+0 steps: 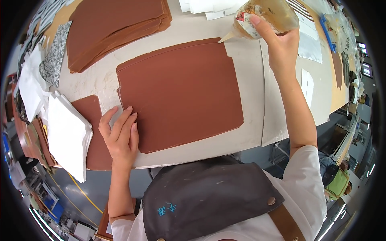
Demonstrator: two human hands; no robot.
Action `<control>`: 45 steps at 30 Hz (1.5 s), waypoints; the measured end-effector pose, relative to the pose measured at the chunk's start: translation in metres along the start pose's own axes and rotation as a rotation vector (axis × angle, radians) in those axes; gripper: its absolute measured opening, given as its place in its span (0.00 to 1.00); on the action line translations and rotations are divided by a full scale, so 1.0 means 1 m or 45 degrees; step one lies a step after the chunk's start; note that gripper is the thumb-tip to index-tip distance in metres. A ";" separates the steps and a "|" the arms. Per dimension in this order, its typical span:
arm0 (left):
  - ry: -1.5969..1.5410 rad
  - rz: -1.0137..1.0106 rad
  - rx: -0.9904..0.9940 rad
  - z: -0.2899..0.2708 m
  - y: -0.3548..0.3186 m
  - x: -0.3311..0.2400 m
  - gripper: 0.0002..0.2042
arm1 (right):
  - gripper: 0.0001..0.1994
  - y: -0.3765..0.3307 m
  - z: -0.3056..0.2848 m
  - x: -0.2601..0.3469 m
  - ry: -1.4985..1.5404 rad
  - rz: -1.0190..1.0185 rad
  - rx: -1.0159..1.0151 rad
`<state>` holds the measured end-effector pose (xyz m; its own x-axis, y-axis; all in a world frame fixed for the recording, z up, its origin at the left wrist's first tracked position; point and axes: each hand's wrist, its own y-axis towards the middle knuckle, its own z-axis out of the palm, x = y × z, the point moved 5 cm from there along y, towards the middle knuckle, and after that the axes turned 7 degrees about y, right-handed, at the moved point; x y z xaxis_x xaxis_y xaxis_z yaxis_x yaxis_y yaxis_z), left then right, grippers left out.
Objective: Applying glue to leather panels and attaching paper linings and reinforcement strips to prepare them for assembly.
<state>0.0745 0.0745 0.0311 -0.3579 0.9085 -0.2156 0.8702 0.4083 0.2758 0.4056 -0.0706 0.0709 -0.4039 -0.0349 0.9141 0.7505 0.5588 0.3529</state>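
A pale table [249, 120] holds a big brown sheet [181, 92] in the middle, a brown stack [116, 28] far left, and white papers [68, 136] near left.

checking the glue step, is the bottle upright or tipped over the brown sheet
Tipped. The right hand holds the bottle on its side, nozzle slanting down-left to the top edge of the brown sheet. The left hand presses the sheet flat.

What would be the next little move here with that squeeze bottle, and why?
Probably squeeze and draw the nozzle along the top edge of the brown sheet. The right hand holds the glue bottle tilted, its tip right at the sheet's upper right corner, while the left hand lies flat on the sheet's lower left edge, pinning it.
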 end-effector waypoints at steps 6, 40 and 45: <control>0.029 0.029 -0.023 0.001 0.000 0.000 0.07 | 0.20 0.000 -0.017 -0.010 0.004 0.045 -0.049; 0.049 0.019 -0.057 0.003 0.000 -0.002 0.08 | 0.24 -0.108 -0.063 -0.010 0.364 0.663 -0.189; 0.041 0.045 -0.088 0.004 0.002 -0.002 0.08 | 0.28 -0.128 -0.070 -0.006 0.333 0.719 -0.188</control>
<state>0.0785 0.0731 0.0288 -0.3390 0.9245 -0.1745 0.8574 0.3799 0.3471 0.3487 -0.2002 0.0346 0.2021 0.0200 0.9792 0.8820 0.4308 -0.1908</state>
